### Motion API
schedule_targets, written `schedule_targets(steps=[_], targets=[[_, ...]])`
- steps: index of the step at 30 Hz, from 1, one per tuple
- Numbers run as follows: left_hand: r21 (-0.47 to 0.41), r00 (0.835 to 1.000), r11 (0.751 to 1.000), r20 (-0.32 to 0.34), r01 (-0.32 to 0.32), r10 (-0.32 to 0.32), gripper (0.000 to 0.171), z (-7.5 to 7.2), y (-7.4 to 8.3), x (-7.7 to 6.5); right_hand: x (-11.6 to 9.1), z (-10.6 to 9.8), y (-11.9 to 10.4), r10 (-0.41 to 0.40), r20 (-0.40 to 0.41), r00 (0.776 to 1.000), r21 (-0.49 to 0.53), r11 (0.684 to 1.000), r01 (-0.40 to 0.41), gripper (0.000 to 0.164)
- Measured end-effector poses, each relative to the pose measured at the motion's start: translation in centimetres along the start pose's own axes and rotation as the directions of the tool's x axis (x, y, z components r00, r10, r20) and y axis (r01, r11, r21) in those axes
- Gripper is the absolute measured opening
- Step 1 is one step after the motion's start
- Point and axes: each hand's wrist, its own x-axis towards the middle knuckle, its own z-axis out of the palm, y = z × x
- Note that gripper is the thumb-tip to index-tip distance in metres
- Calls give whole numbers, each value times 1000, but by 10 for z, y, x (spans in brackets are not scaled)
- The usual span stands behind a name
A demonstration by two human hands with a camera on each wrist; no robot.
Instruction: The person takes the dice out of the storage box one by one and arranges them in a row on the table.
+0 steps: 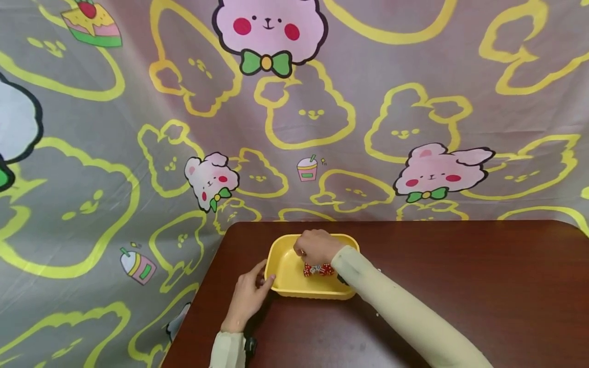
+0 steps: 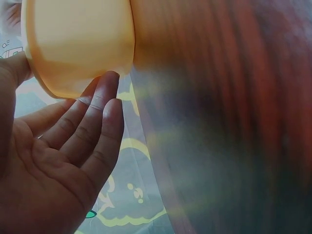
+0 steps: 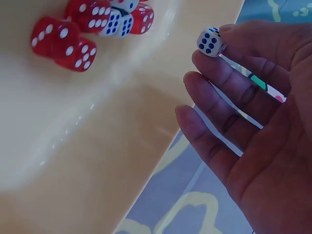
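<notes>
A yellow plastic tray (image 1: 287, 278) stands on the table. My left hand (image 1: 248, 296) grips its left end, with the thumb at the rim and the fingers against the outer wall (image 2: 78, 73). Over the tray, my right hand (image 1: 317, 246) pinches a white die with blue dots (image 3: 210, 42) between thumb and fingertip. Below that hand, several red dice with white dots (image 3: 80, 53) lie clustered on the tray's floor. White dice with blue dots (image 3: 117, 23) sit among them. From the head view, the right hand and forearm cover part of the tray, and the pinched die is hidden.
The dark brown table (image 1: 460, 286) reaches far to the right of the tray. A patterned cloth (image 1: 349, 122) with cartoon animals hangs behind the table and down its left side. A dark band (image 1: 250, 346) is on the left wrist.
</notes>
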Motion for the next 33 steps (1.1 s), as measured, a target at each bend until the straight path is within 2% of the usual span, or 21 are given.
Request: schedule_targets(steps=[9, 17, 25, 33], targets=[[-2, 1000, 1000, 7, 4, -4, 48, 1, 1, 1, -8, -9, 6, 13, -5, 1000, 64, 998, -12, 12], [2, 1000, 1000, 7, 2, -2, 48, 1, 1, 1, -13, -14, 11, 1, -18, 1000, 88, 996, 1, 23], [6, 1000, 1000, -2, 11, -11, 49, 0, 3, 0, -19, -19, 17, -16, -40, 999, 63, 998, 19, 18], [12, 1000, 1000, -6, 18, -18, 50, 0, 4, 0, -27, -19, 23, 4, -45, 999, 49, 999, -2, 11]])
